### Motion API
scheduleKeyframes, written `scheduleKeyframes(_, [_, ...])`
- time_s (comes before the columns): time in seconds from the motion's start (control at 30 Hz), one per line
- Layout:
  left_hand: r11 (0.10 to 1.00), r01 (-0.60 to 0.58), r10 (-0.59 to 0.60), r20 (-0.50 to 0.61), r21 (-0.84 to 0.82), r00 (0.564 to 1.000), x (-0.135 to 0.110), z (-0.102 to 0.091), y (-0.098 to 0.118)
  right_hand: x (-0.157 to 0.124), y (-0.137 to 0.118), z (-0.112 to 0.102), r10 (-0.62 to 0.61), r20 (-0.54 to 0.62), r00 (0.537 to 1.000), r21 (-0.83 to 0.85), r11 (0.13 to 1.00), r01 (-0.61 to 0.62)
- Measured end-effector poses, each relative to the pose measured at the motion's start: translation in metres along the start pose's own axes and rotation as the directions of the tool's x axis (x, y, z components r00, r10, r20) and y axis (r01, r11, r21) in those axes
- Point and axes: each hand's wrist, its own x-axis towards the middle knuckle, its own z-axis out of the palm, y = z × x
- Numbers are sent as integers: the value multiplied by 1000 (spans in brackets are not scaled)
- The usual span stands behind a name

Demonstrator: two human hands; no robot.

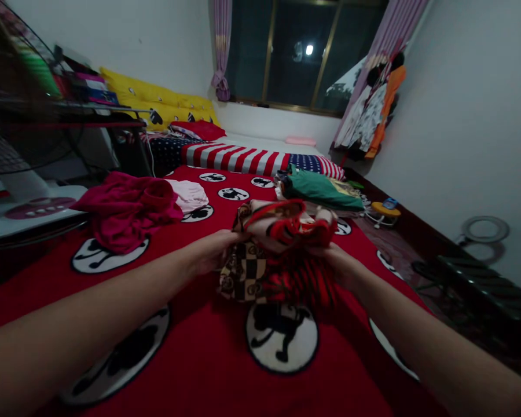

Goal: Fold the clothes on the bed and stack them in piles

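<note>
A bunched garment in red with dark stripes and a brown-and-beige checked part is held up over the red bedspread. My left hand grips its left side, with fingers closed on the cloth and partly hidden by it. On the right side, my right hand is closed on the same garment; its fingertips are mostly behind the fabric. Left of my hands lie a crumpled magenta garment and a pale pink cloth. Beyond my right hand is a pile of folded clothes with a green garment on top.
Behind the bedspread stands a bed with a striped, starred cover and a yellow cushion. A fan base and a desk are at left. A small yellow stool and a dark bench stand at right.
</note>
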Motion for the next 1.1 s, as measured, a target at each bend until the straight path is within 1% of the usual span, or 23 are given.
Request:
scheduleKeyframes(0.03, [996,49,-50,-23,-74,998,11,-3,-2,9,3,1,86,13,996,100,991,-87])
scheduleKeyframes(0.07, [988,84,-87,-14,-126,996,19,-6,-5,16,5,2,182,45,982,229,955,-187])
scheduleKeyframes(0.13, [981,88,-86,20,-175,996,25,-10,-10,20,10,5,338,108,935,477,808,-347])
scheduleKeyframes(0.17, [980,69,-64,32,-188,997,25,-11,-12,20,11,8,385,115,916,559,737,-380])
scheduleKeyframes(0.2, [979,52,-46,32,-199,998,24,-11,-14,19,11,10,413,103,905,604,697,-387])
scheduleKeyframes(0.33, [973,26,-39,-53,-228,998,18,-5,-15,14,1,13,521,28,853,671,623,-402])
scheduleKeyframes(0.37, [975,27,-40,-53,-219,998,15,-4,-14,12,-3,11,523,30,852,679,615,-401])
scheduleKeyframes(0.4, [979,26,-32,-27,-203,999,12,-4,-13,9,-6,8,507,49,860,680,614,-401])
scheduleKeyframes(0.47, [987,59,-45,95,-150,994,1,-9,-12,-1,-8,-3,449,156,880,630,641,-439])
scheduleKeyframes(0.5, [989,96,-78,163,-109,984,-5,-13,-12,-7,-7,-10,430,240,871,557,674,-486])
scheduleKeyframes(0.53, [988,143,-128,219,-53,967,-12,-19,-12,-12,-4,-18,432,324,842,444,717,-538])
scheduleKeyframes(0.57, [983,185,-184,253,19,950,-17,-26,-12,-16,-1,-27,451,381,807,301,765,-569])
scheduleKeyframes(0.6, [971,214,-235,265,105,935,-22,-32,-11,-17,2,-36,474,394,788,153,811,-564])
scheduleKeyframes(0.63, [953,226,-274,255,204,927,-24,-39,-10,-16,5,-44,478,370,797,20,853,-521])
scheduleKeyframes(0.67, [928,216,-290,226,304,930,-24,-46,-7,-12,6,-51,449,325,832,-81,890,-449])
scheduleKeyframes(0.7, [900,193,-282,184,392,942,-21,-51,-3,-5,5,-57,395,270,878,-150,918,-367])
scheduleKeyframes(0.73, [873,165,-248,128,459,960,-17,-55,1,3,2,-60,330,212,920,-194,937,-291])
scheduleKeyframes(0.77, [852,136,-193,62,505,979,-10,-57,7,13,-2,-61,268,158,950,-226,947,-230])
scheduleKeyframes(0.83, [836,73,-53,-52,544,997,7,-58,16,33,-12,-56,168,62,984,-266,953,-146])
scheduleKeyframes(0.87, [834,31,17,-83,550,996,16,-56,19,41,-17,-51,121,25,992,-275,955,-109])
scheduleKeyframes(0.93, [823,-46,116,-90,566,989,32,-52,21,53,-21,-37,30,13,999,-252,967,-26])
scheduleKeyframes(1.03, [817,-119,184,-60,565,981,48,-45,12,57,-11,-18,-105,67,992,-70,992,109])
scheduleKeyframes(1.1, [838,-143,229,-102,527,968,54,-43,4,54,1,-13,-189,95,977,33,982,187])
